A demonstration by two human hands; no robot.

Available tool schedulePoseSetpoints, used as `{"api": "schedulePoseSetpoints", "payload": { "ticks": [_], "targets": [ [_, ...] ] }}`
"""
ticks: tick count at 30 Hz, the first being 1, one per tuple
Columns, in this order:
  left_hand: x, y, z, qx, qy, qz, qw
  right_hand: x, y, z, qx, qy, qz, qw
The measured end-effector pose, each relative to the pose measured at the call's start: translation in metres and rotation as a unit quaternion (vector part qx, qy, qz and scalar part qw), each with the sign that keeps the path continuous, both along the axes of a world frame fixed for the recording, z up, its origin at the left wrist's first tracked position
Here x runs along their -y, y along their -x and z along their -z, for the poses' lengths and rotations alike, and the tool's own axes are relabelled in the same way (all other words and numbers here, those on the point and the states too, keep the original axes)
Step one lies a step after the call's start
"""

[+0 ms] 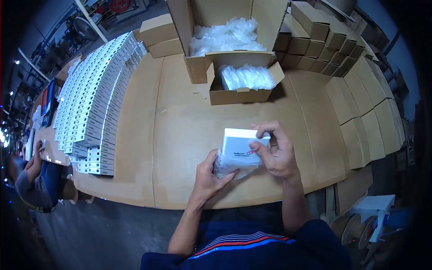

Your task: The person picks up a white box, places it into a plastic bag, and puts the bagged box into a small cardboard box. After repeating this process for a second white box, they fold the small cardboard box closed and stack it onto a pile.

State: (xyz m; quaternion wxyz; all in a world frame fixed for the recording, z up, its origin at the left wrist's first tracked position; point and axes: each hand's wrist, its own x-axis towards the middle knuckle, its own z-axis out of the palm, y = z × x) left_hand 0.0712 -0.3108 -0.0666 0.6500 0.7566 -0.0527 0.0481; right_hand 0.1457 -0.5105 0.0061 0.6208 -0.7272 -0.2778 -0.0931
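Near the open carton (225, 97), my left hand (208, 179) grasps the plastic wrap (225, 168), my right hand (279, 155) pinches the white box (238, 143) inside

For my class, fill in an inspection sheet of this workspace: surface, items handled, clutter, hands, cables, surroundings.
Surface: brown table, seams visible.
Items handled: white box, lower part in clear plastic; open carton of plastic-wrapped items beyond.
Clutter: small scraps near the carton.
Hands: left holds the wrapped lower part; right grips the upper right corner.
Cables: nothing seen on the table.
Surroundings: stacked white boxes left, brown cartons right, another person far left.
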Motion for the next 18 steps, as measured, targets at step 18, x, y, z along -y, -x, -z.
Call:
{"api": "schedulePoseSetpoints", "payload": {
  "ticks": [18],
  "targets": [
    [0.001,0.007,0.035,-0.100,0.346,-0.105,0.927,-0.006,-0.007,0.036,-0.264,-0.102,-0.115,0.952]
  ]
}}
